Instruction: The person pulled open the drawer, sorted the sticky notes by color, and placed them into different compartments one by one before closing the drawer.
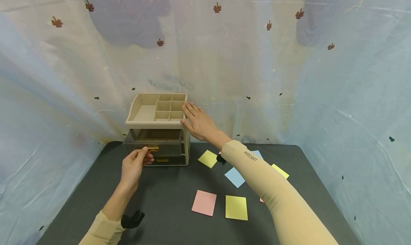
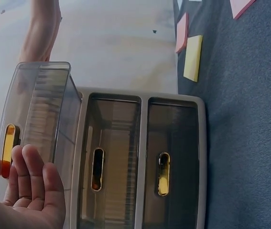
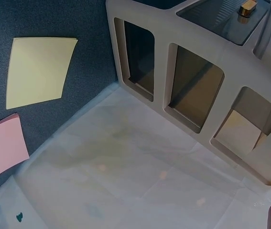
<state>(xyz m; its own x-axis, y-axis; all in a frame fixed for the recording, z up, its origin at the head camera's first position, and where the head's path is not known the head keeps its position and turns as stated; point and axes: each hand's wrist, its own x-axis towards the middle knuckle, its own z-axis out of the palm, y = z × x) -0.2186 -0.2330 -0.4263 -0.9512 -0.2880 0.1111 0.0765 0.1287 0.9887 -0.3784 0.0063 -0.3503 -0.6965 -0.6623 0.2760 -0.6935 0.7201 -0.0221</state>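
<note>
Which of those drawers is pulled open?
The top drawer, which the left hand holds by its handle; the middle drawer and bottom drawer are closed.

left hand (image 1: 133, 165) pinching | right hand (image 1: 199, 124) flat, thumb apart | right arm (image 1: 273, 184) stretched forward

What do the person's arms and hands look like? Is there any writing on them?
The left sleeve and right sleeve are plain cream. Yes, the right one has small dark lettering that looks like "LetsSlim". A black gadget shows by the left cuff, and a black piece by the right cuff. The left grip and right grip wear no gloves.
</note>
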